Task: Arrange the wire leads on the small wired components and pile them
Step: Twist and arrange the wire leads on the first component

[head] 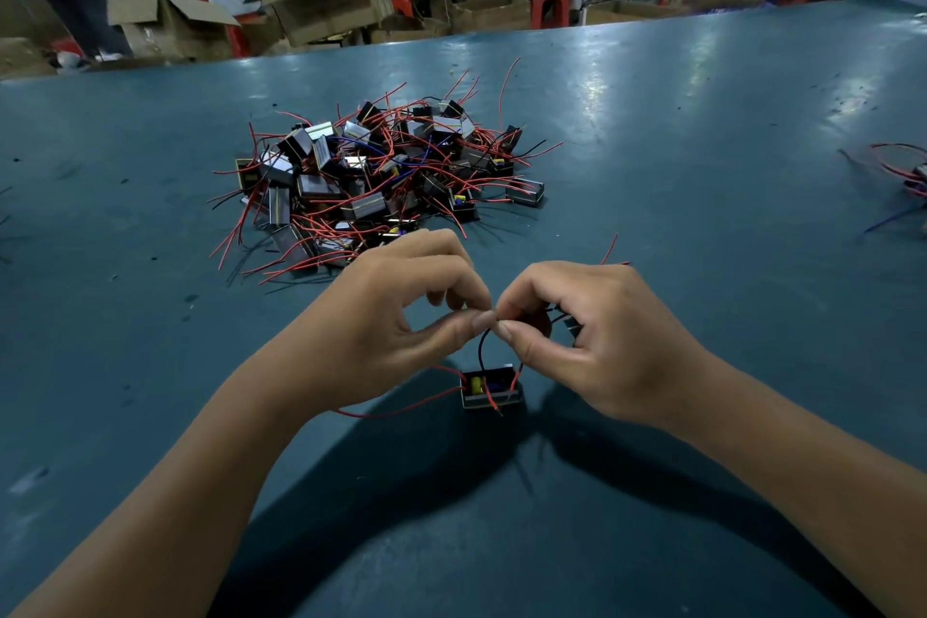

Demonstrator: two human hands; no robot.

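Both hands work over one small wired component (490, 389), a black open-topped box with a yellow part inside, sitting on the green bench (702, 115) just below the fingertips. Left hand (401, 316) pinches the top of the black lead (482, 346) between thumb and forefinger; right hand (587, 331) pinches the same spot from the other side, other fingers curled. Fingertips of both hands touching. Cannot tell if the right hand also holds a second component; something dark shows behind its fingers. Red leads (401, 409) trail out left across the bench and loop up on the right side of the box.

Big pile of components (376, 176) sits farther out on the bench, left of centre, red, black and blue wires sticking out everywhere. A second, smaller cluster (908, 171) at the far right edge, partly cut off.

Handling judgement: component looks light, rigid box, likely dangles from its leads if lifted. Leads thin, springy, insulated; they bend easily and probably tangle with neighbours. Solder joints at the box likely the weak point, so avoid yanking. Best hold: pinch leads near the ends to shape them, grip box by its side walls to carry it to the pile.
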